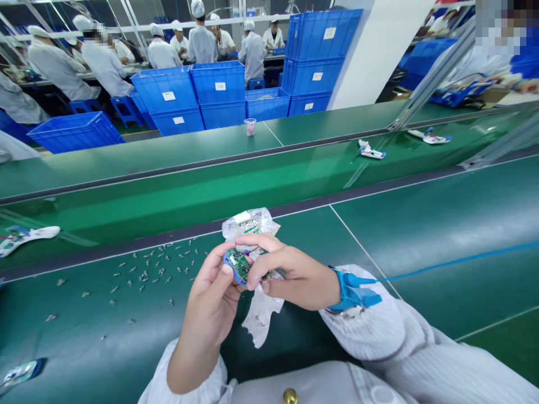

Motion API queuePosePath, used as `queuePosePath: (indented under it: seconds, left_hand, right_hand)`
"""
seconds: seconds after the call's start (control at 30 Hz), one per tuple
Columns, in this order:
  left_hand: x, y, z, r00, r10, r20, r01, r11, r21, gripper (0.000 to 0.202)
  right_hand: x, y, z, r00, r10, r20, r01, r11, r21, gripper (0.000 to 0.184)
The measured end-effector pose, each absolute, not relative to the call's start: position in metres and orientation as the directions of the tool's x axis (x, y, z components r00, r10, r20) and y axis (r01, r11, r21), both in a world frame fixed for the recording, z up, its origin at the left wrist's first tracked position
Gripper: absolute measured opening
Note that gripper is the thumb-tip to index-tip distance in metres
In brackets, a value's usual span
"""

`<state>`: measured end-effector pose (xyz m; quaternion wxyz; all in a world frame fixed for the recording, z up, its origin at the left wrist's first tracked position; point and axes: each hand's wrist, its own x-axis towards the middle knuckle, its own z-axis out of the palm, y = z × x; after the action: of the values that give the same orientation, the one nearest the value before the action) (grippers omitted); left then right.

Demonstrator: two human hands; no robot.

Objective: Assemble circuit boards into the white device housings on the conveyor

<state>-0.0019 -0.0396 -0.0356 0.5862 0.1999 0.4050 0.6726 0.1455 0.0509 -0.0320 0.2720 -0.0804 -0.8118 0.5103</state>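
Note:
A small green circuit board in a blue casing (pixel 238 266) is pinched between my left hand (pixel 213 294) and my right hand (pixel 290 275). My right fingers lie across its top, hiding part of it. A clear plastic bag with more boards inside (pixel 250 224) sits crumpled just above my hands, and a torn piece of film (pixel 261 314) hangs below them. A blue wrist strap (pixel 352 292) circles my right wrist, with a blue cord (pixel 458 262) running off to the right. Several small metal parts (pixel 154 269) lie scattered on the green belt (pixel 328 241) left of my hands.
A white-and-blue device (pixel 25 235) lies at the left belt edge. Similar devices (pixel 371 149) rest on the far green belt. Beyond stand a pink-filled cup (pixel 250 127), stacked blue crates (pixel 219 95), and co-workers in white gowns (pixel 202 42).

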Motion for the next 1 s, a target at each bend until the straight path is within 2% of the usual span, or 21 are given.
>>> queuePosePath:
  seconds: [0.1, 0.27, 0.33, 0.47, 0.53, 0.57, 0.63, 0.73, 0.8, 0.87, 1.0]
  left_hand:
    - [-0.003, -0.04, -0.036, -0.221, 0.952, -0.212, -0.632, 0.026, 0.775, 0.028]
    - [-0.004, -0.04, -0.038, -0.231, 0.95, -0.208, -0.62, 0.021, 0.784, 0.027]
    - [-0.004, -0.04, -0.04, -0.252, 0.947, -0.201, -0.605, 0.008, 0.796, 0.027]
    - [-0.001, -0.044, -0.041, -0.375, 0.913, -0.159, -0.463, -0.035, 0.886, 0.03]
    - [0.002, -0.048, -0.039, -0.418, 0.898, -0.137, -0.378, -0.035, 0.925, 0.033]
    - [0.004, -0.05, -0.038, -0.428, 0.894, -0.13, -0.343, -0.028, 0.939, 0.035]
    - [0.008, -0.055, -0.035, -0.445, 0.888, -0.117, -0.282, -0.015, 0.959, 0.037]
    - [0.011, -0.061, -0.03, -0.484, 0.871, -0.082, -0.172, -0.003, 0.985, 0.038]
    - [0.012, -0.064, -0.027, -0.492, 0.869, -0.06, -0.111, 0.006, 0.994, 0.04]
    - [0.012, -0.066, -0.024, -0.48, 0.876, -0.052, -0.072, 0.02, 0.997, 0.042]
    - [0.012, -0.068, -0.022, -0.464, 0.885, -0.038, -0.039, 0.023, 0.999, 0.04]
  right_hand:
    - [0.147, 0.052, -0.031, -0.855, 0.392, 0.338, -0.156, 0.428, -0.89, 0.012]
    - [0.151, 0.052, -0.032, -0.883, 0.375, 0.282, -0.086, 0.461, -0.883, 0.017]
    - [0.151, 0.05, -0.033, -0.858, 0.447, 0.253, -0.079, 0.371, -0.925, 0.018]
    - [0.148, 0.048, -0.029, -0.677, 0.729, 0.101, -0.07, 0.073, -0.995, 0.02]
    - [0.147, 0.048, -0.021, -0.624, 0.781, 0.036, -0.026, 0.025, -0.999, 0.022]
    - [0.146, 0.047, -0.016, -0.629, 0.776, 0.044, 0.004, 0.059, -0.998, 0.023]
    - [0.146, 0.047, -0.006, -0.672, 0.727, 0.143, 0.043, 0.231, -0.972, 0.024]
    - [0.144, 0.045, 0.005, -0.719, 0.607, 0.339, 0.056, 0.536, -0.842, 0.026]
    - [0.143, 0.044, 0.008, -0.734, 0.532, 0.423, 0.043, 0.658, -0.752, 0.028]
    - [0.143, 0.043, 0.008, -0.749, 0.476, 0.462, 0.025, 0.717, -0.697, 0.027]
    - [0.144, 0.043, 0.009, -0.764, 0.437, 0.475, 0.004, 0.739, -0.673, 0.024]
